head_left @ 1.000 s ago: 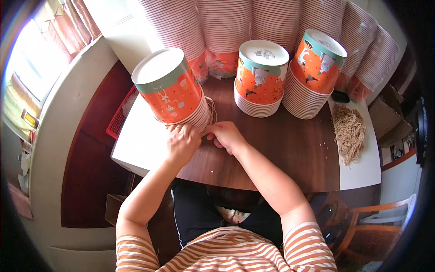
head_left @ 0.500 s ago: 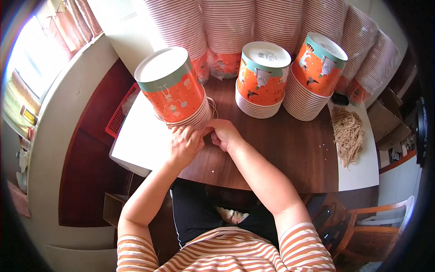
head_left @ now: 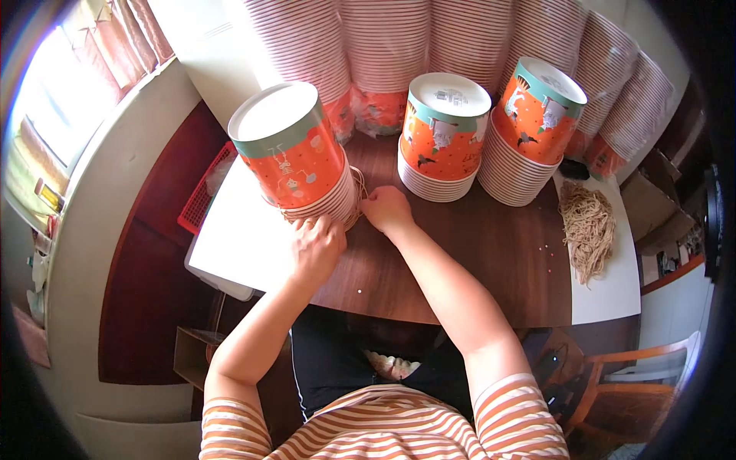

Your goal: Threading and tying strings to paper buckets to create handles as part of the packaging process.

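Compared with the earlier frames, the right hand (head_left: 389,211) has moved away from the left hand (head_left: 318,245) to the right side of the nearest paper-tub stack (head_left: 295,172), beside loose twine (head_left: 358,188). Its fingers are drawn in narrowly there; whether that grip holds a strand cannot be told. The left hand remains curled against the stack's low front, its grip on any cord also unclear. The inverted orange-and-green stack stands on the left of the bench (head_left: 483,264).

Two similar stacks, a middle stack (head_left: 441,146) and a right-hand stack (head_left: 534,123), stand beyond the right hand, with tall plastic-wrapped stacks (head_left: 383,54) behind, their tops cut off. A twine hank (head_left: 589,230) lies at far right. The hands hide the nearest stack's lower front edge.
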A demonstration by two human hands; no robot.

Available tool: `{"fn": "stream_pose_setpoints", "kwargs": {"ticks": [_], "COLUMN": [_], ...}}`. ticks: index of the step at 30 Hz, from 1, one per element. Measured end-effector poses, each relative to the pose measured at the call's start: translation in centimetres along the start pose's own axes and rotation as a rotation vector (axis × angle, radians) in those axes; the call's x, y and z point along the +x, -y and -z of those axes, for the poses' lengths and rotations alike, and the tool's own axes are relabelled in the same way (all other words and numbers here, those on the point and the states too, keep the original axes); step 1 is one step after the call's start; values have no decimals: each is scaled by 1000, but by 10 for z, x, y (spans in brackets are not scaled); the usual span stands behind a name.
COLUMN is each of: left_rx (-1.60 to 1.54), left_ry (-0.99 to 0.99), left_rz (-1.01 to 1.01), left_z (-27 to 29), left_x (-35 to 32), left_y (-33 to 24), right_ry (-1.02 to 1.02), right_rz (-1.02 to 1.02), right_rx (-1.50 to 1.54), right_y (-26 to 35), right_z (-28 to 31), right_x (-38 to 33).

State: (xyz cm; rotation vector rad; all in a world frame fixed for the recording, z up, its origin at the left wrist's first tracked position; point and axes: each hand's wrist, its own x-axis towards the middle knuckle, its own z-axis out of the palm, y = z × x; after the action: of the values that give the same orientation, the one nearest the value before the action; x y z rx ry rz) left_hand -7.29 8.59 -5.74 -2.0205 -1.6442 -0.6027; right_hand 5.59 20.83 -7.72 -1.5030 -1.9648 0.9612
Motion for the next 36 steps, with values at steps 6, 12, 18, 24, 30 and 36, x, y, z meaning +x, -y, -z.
{"fn": "stream_pose_setpoints", "kwargs": {"ticks": [6,12,18,24,30,36], "left_rx": [-228,-578,-770,-1177,-1428,-1458], "left_ry": [-165,-386,-407,-252,-237,-264], "left_rz": [77,524,673,789,801,813], "left_z": [24,33,22,-9,-27,-37], "left_x": [-6,-32,-40,-40,-30,-39], "left_y": [0,51,88,102,86,87], "right_ry": [-201,22,-141,-439,-390,-442], "right_rz": [187,343,471,922,1069,1094], "right_rx": [33,-98,36,26,-220,-189], "right_y": [-4,8,22,93,115,115], "right_z": [2,6,47,74,74,71], "right_x": [-11,-26,-12,-28,-31,-28]}}
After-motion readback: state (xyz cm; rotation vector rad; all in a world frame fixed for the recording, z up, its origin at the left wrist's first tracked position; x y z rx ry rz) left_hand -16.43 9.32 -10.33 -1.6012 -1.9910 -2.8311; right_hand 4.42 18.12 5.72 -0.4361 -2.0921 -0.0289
